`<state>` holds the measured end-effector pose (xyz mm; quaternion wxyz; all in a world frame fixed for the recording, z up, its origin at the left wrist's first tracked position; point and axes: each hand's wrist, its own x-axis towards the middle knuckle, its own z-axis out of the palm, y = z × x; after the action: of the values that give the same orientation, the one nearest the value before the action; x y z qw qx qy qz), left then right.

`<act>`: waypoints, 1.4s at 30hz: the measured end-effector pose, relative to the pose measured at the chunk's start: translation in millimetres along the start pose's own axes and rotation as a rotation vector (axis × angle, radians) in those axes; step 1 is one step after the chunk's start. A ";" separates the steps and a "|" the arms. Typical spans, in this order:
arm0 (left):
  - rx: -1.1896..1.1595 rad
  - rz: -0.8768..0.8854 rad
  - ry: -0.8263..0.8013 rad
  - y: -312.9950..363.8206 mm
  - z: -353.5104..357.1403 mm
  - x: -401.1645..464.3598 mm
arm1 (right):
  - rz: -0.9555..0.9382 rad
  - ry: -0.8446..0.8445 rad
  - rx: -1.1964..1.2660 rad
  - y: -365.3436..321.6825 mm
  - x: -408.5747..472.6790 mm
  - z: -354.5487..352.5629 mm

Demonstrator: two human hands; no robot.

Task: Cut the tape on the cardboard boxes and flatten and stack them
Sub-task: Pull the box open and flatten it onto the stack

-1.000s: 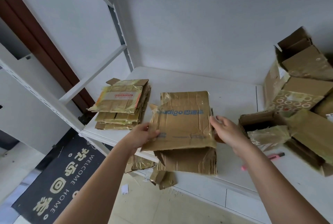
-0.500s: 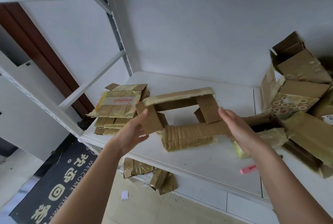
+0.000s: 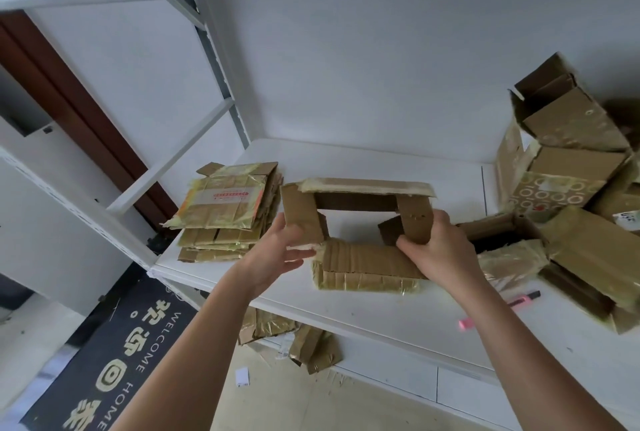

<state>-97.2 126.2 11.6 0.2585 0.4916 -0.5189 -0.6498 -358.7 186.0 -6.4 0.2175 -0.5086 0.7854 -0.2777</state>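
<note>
The person holds an opened cardboard box (image 3: pixel 360 222) above the white shelf (image 3: pixel 381 309), its ends open so the shelf shows through it. The left hand (image 3: pixel 277 254) pinches the left flap; the right hand (image 3: pixel 440 247) has its grip curled round the right flap. The box reads as cut but not yet pressed flat.

Just left of the box lies a stack of flattened boxes (image 3: pixel 228 216), so several appear finished. Right of the box sits a heap of unflattened boxes (image 3: pixel 571 188), some with flaps open, which is probably the work left. A pink cutter (image 3: pixel 498 309) lies on the shelf near the right forearm, below that heap.

Below the box, under the shelf edge, cardboard scraps (image 3: pixel 304 344) lie on the floor, and a dark welcome mat (image 3: pixel 114 361) lies further left. Nothing blocks the way from the box to the stack.
</note>
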 end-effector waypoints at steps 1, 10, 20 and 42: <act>-0.051 -0.003 0.010 1.1 -3.4 -0.5 | -0.025 -0.007 0.033 0.0 0.1 -0.8; -0.436 -0.176 0.143 -9.8 -43.1 -2.7 | -0.379 -0.150 0.025 -6.9 2.5 -27.3; 0.030 -0.605 0.296 -110.1 -27.4 -6.1 | -0.088 -0.606 -0.432 30.9 -30.7 37.9; 0.020 -0.170 0.594 -72.0 1.6 6.3 | -0.309 -0.424 -0.378 60.0 -25.0 116.3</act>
<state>-88.5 145.1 -57.6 0.3386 0.7043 -0.3840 -0.4918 -317.1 203.7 -131.8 0.2334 -0.6997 0.6738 -0.0445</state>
